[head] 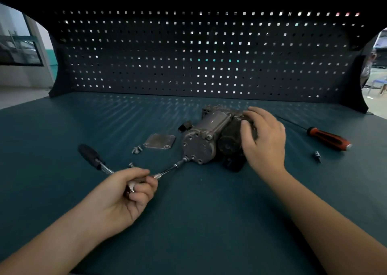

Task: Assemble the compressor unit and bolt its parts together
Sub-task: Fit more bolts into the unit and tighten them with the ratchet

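left hand (129, 193) clenched around the head of the ratchet (98, 163), fingers curled over where the extension bar (169, 168) joins. the bar runs up to a bolt on the near end face of the compressor (201, 140), which lies on its side on the bench (209, 212). right hand (266, 140) grasps the compressor's right side from above, fingers curled over the dark motor part, steadying it.

progress, as a guess: mid-way. main body looks joined, and one end-face bolt is being driven. cover plate (159, 141) lies unfitted just left of the compressor. loose bolts (137, 149) sit left of that plate, with a single bolt (131, 165) nearer the left hand. screwdriver (328, 138) and a small bit (317, 155) lie well right of the compressor.

hidden: the socket tip on the bolt is too small to make out. the compressor's far and right sides are covered by the right hand. bolt tightness can't be told.
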Motion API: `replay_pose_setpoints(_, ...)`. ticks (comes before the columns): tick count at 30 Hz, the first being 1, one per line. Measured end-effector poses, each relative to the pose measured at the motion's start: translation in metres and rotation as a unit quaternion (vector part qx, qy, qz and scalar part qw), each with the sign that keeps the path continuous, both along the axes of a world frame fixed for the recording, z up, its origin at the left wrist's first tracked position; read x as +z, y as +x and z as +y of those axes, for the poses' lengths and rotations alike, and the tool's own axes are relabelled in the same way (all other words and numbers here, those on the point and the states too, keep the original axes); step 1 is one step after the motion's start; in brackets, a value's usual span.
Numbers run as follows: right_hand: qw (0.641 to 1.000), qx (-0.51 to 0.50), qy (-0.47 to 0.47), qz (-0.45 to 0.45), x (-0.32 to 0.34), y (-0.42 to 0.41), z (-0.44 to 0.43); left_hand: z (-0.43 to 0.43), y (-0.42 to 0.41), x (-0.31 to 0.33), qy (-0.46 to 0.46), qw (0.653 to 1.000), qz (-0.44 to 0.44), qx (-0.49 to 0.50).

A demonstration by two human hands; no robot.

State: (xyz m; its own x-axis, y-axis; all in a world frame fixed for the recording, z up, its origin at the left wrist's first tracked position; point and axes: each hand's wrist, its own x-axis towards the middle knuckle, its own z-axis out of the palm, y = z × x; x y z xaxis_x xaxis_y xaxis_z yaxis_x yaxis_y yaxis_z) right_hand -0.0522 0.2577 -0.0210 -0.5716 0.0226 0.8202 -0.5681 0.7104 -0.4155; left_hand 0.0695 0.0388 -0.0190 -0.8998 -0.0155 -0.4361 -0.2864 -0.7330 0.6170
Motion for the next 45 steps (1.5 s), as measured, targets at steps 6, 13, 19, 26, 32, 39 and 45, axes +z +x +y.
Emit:
replay_pose_setpoints(6, 0.997, 0.038, 0.031, -0.062, -0.007, -0.006, -0.006, 0.002, 0.002, -0.006, -0.422, 0.904, 0.043, -0.057)
replay_pose_setpoints(13, 0.986, 0.133, -0.008, -0.102, -0.015, -0.010, -0.005, -0.006, -0.004, -0.008, -0.866, 0.422, 0.215, -0.161)
replay_pose_setpoints(19, 0.985, 0.132, -0.010, -0.108, -0.018, -0.014, -0.005, -0.004, -0.007, -0.002, -0.122, 0.992, -0.019, -0.007)
replay_pose_setpoints(26, 0.983, 0.135, -0.026, -0.118, -0.018, -0.014, -0.005, 0.007, 0.000, -0.003, -0.296, 0.954, 0.026, -0.032)
replay_pose_setpoints(32, 0.983, 0.133, -0.022, -0.126, -0.018, -0.014, -0.004, 0.002, 0.000, -0.008, -0.755, 0.615, 0.147, -0.174)
replay_pose_setpoints(39, 0.981, 0.144, -0.016, -0.127, -0.017, -0.012, -0.003, 0.004, -0.002, 0.000, -0.168, 0.986, 0.002, -0.016)
replay_pose_setpoints(45, 0.980, 0.141, -0.017, -0.141, -0.014, -0.012, -0.003, 0.018, 0.004, 0.004, -0.191, 0.981, 0.024, -0.017)
